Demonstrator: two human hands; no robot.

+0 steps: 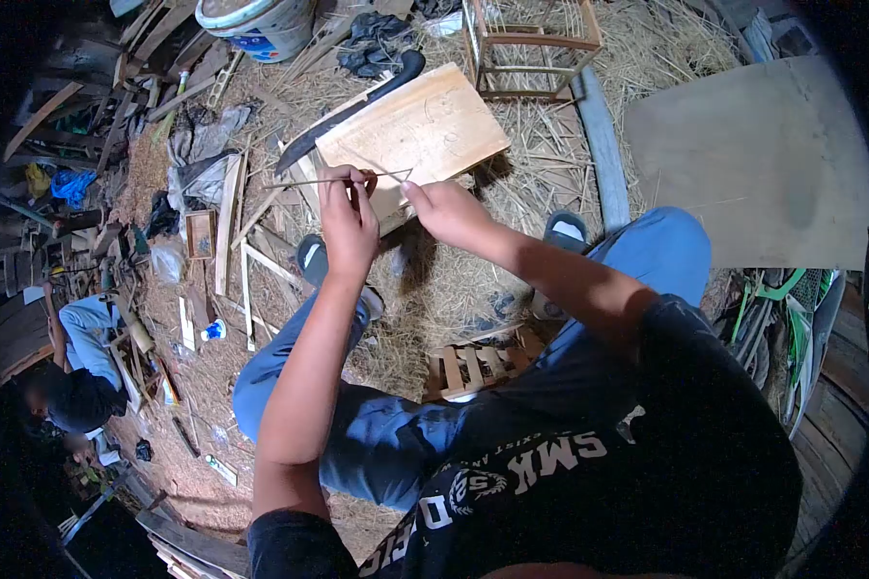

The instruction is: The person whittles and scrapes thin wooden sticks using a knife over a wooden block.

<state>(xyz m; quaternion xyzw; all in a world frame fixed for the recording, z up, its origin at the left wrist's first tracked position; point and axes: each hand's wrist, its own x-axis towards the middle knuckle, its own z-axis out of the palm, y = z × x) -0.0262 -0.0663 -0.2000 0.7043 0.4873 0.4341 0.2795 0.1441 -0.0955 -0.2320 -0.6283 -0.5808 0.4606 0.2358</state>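
My left hand [348, 220] is closed around a thin wooden stick [294, 183], held roughly level above a pale wooden block [420, 121]. Close to the stick's right end, my right hand [444, 210] is closed, thumb forward. A thin strip seems to run up and left from its fingertips, but I cannot make out what it is. Along the block's left edge lies a machete [343, 118] with a dark blade and black handle, its handle pointing away from me. Both hands are over the block's near edge.
A white bucket [261, 29] stands at the far left, and a wooden frame stool [536, 48] at the back. A grey board [753, 164] lies right. Straw and wood strips cover the ground. Another person [82, 376] sits at the left. A small slatted wooden piece [473, 369] lies between my legs.
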